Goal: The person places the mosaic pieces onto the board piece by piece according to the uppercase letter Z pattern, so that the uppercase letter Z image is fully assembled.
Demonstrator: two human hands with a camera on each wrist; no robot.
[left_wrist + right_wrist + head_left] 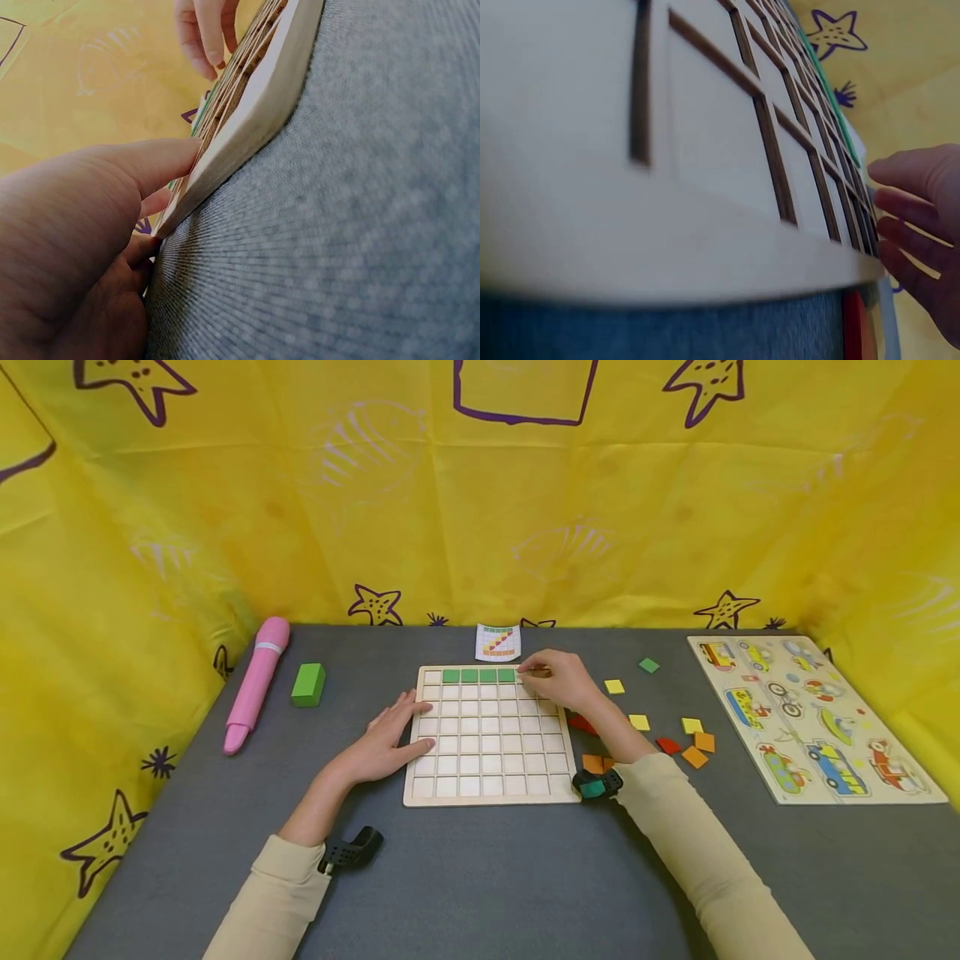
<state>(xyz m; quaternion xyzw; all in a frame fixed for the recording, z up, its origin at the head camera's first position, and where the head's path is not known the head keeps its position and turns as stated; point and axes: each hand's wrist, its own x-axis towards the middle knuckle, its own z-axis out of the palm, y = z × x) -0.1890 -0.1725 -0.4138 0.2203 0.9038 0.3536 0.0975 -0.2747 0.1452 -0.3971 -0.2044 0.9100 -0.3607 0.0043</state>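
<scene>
Nearest: dark worktop point(487, 877), pale sleeves point(671, 810) angling in from either side. Left hand point(382, 743) lies at the left side of the gridded board point(491, 802), fingers spread apart, thumb and a fingertip on the rim, clamped on nothing. Useful brace, I judge: light pressure there should stop the board sliding.

Right of the board, loose on the worktop: orange tiles point(695, 757), a red tile point(668, 745), yellow tiles point(639, 722).

Right hand point(561, 681) over the right end of the board's far row; forearm slants in from the right, fingers bent, tips low beside the last of four green tiles point(487, 676) seated there. Whether they pinch a tile, cannot tell; the hand hides that spot. Good technique, in my view: square a piece to the cell walls, lower it flat, press its middle, keep fingertips off neighbours.

One loose green tile point(649, 666) farther right. Past the board, a card point(498, 644) printed with a coloured grid; yellow cloth point(465, 527) behind.
</scene>
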